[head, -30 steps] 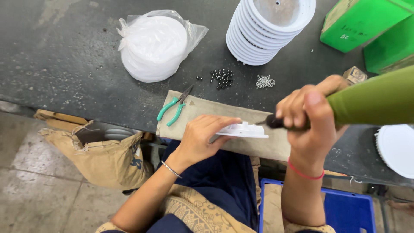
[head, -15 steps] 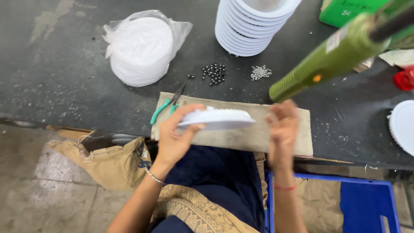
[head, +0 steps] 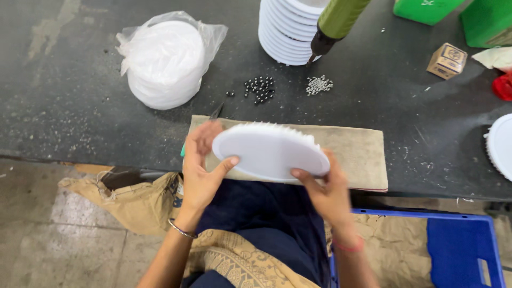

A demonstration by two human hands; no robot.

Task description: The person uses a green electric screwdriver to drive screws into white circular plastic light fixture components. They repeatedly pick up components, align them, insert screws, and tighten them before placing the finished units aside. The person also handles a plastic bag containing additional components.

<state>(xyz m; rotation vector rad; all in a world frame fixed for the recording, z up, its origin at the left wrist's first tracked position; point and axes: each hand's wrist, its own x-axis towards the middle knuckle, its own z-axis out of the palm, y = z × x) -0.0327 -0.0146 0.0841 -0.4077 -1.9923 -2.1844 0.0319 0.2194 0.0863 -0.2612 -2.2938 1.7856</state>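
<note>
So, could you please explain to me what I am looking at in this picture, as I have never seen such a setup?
The picture comes from a camera on a person's head, looking down at their own two bare hands. The left hand and right hand together hold a white toothed disc above a tan pad on a dark bench. Further back lie a bag of discs, a stack of discs, black beads and silvery bits. A green power tool hangs above the bench. A blue crate stands below.
</note>
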